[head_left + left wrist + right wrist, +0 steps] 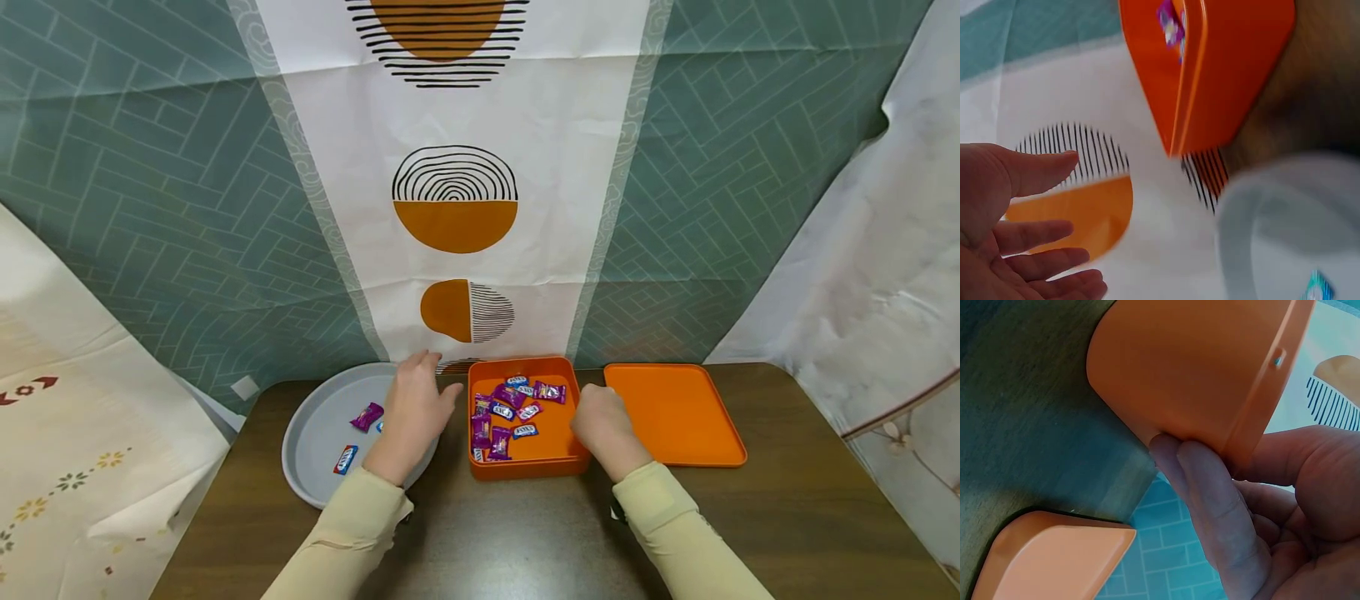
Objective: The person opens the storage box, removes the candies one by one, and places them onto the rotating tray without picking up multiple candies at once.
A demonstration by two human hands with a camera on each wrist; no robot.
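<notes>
An orange box [528,471] stands on the table with several small wrapped candies [508,395] in it, purple, blue and pink. My right hand [609,427] pinches the box's right wall at the rim; in the right wrist view, thumb and fingers [1213,481] lie on either side of that wall. My left hand [414,414] is over the right part of a round grey tray [306,446], its fingers spread and holding nothing. A purple candy [367,417] and a red-and-blue candy [346,459] lie in the tray; a blue one [379,427] is partly hidden by the left hand.
To the right of the box lies a flat orange lid [675,417]. The brown wooden table [495,542] meets a patterned cloth [555,208] at the back. Light cloths hang at the left and right sides.
</notes>
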